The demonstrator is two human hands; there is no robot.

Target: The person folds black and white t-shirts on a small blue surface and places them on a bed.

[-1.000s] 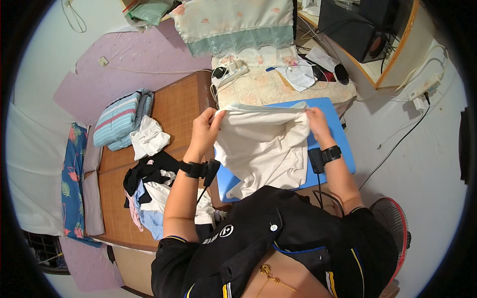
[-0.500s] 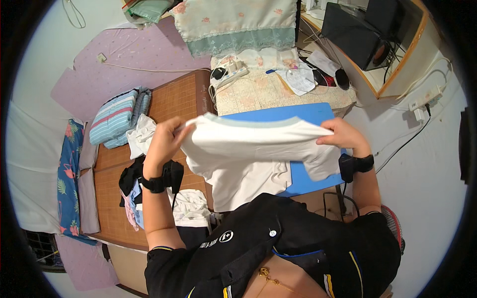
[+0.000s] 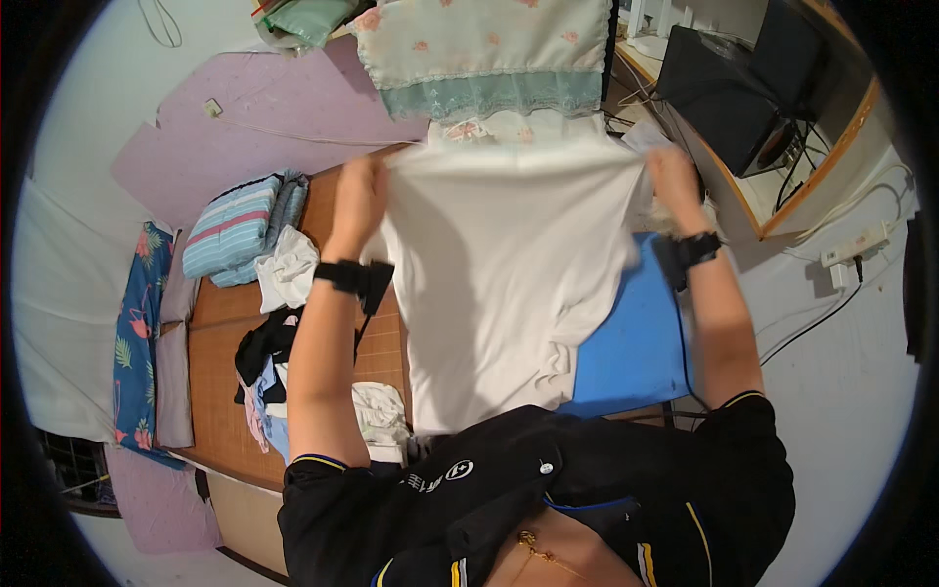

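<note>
A white T-shirt (image 3: 499, 264) hangs spread between my two hands, its upper edge stretched and blurred by motion. My left hand (image 3: 362, 196) is closed on one upper corner. At the opposite corner, my right hand (image 3: 675, 181) grips the cloth, its fingers smeared. The shirt's lower part reaches down close to my chest. Beneath its right side shows a blue board (image 3: 636, 333), partly covered by the cloth. Both my wrists wear black straps with small devices.
Left is a bed with a brown mat (image 3: 220, 347), holding a folded striped quilt (image 3: 230, 230), white cloth (image 3: 289, 269) and a heap of dark and coloured clothes (image 3: 264, 357). A black box-shaped device (image 3: 719, 98) stands on a shelf, upper right. A power strip (image 3: 856, 245) hangs at the right wall.
Both hands have moved up and away from my body, pulling the T-shirt out flat. It now hangs open and hides most of the patterned tabletop and more of the blue board's left part.
</note>
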